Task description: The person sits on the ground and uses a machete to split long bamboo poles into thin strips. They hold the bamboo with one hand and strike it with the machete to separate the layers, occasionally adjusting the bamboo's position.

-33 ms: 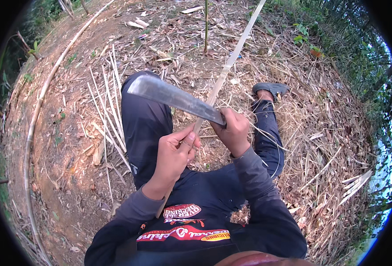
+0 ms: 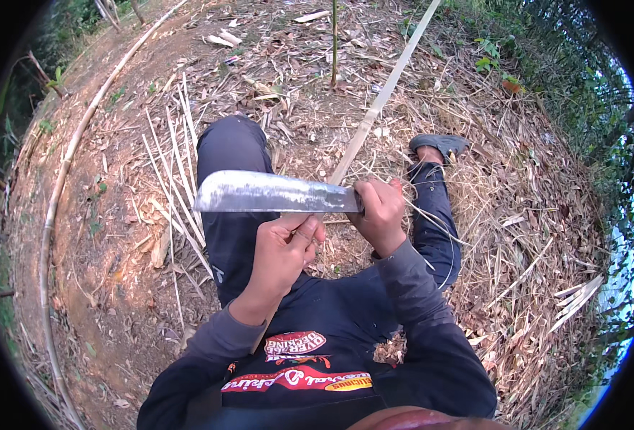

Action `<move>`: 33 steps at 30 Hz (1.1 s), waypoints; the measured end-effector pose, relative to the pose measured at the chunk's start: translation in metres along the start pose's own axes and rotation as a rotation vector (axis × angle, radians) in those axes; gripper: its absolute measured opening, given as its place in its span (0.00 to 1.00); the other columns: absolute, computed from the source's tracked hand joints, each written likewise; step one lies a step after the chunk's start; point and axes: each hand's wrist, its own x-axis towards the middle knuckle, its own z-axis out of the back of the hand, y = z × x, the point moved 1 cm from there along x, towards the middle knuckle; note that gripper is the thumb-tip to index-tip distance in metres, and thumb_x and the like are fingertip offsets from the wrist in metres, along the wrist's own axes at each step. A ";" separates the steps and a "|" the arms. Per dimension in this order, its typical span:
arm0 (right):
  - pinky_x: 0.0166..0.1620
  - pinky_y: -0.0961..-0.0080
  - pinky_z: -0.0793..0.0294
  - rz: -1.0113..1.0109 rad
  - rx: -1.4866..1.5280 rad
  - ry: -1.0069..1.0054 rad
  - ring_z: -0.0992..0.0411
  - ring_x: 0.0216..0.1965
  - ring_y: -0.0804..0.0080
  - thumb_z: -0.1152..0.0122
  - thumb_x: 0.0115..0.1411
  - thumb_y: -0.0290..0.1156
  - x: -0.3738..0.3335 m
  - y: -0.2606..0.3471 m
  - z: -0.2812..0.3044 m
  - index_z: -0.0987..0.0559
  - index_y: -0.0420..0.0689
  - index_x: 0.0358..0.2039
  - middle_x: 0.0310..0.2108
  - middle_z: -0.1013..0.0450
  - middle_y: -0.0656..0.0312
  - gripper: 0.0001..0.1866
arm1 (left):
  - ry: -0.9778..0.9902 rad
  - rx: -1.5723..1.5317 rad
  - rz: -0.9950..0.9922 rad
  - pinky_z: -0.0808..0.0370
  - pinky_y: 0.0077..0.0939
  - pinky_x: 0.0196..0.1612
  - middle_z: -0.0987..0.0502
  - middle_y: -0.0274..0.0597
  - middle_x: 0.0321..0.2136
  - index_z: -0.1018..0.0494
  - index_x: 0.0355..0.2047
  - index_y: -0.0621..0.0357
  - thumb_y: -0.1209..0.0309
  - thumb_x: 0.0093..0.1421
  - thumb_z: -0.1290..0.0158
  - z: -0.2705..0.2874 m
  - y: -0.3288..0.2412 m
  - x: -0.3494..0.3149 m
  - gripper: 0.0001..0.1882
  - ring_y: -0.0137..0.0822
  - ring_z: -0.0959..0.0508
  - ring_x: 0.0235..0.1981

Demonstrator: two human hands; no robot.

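Observation:
My left hand [image 2: 277, 254] is closed, pinching a long pale bamboo strip [image 2: 372, 113] between thumb and fingers. From that grip the strip slants away to the upper right; its near end passes under my left forearm. My right hand [image 2: 381, 215] wraps round the handle of a machete [image 2: 274, 192], hiding most of it. The broad blade lies level across the strip, pointing left over my bent left knee. Its lower edge is just above my left thumb, and the blade covers part of the strip.
Several thin split strips [image 2: 180, 172] lie left of my left leg. A long pole [image 2: 62, 172] curves along the far left. A thin upright stem [image 2: 335, 46] stands ahead. Loose fibres [image 2: 431, 215] trail over my right leg [image 2: 435, 204]; dry leaves and shavings litter the ground.
The machete blade has swung from a slant to nearly level, its tip lower and its broad face turned into view. The far part of the bamboo strip has shifted slightly right.

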 end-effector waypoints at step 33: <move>0.41 0.52 0.25 -1.178 -0.280 -0.178 0.22 0.34 0.39 0.42 0.60 0.48 -0.095 -0.266 0.011 0.19 0.31 0.31 0.28 0.22 0.40 0.26 | 0.069 0.447 0.227 0.39 0.14 0.20 0.24 0.36 0.28 0.26 0.56 0.66 0.76 0.70 0.51 0.101 -0.033 -0.123 0.16 0.18 0.35 0.18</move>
